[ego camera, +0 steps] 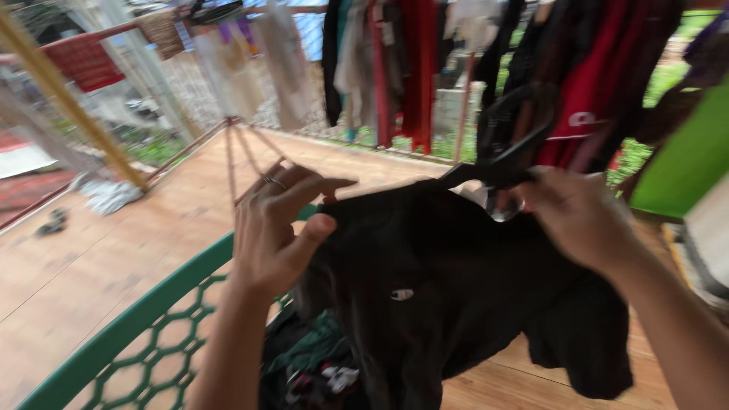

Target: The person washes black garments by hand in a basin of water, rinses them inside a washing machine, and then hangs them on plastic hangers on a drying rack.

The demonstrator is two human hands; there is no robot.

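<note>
A black T-shirt (440,304) with a small white logo hangs in front of me, held up at its shoulders. My left hand (277,231), with a ring on one finger, pinches the shirt's left shoulder between thumb and fingers. My right hand (581,216) grips the shirt's right shoulder together with a black plastic hanger (493,163), whose arm runs along the top of the collar. The picture is motion-blurred, so the hanger's hook is hard to make out.
A green plastic basket (144,326) with a honeycomb wall stands below, with dark clothes (319,368) inside. Several garments (395,61) hang on a line across the back. A yellow pole (72,102) slants at left above a wooden floor (99,250).
</note>
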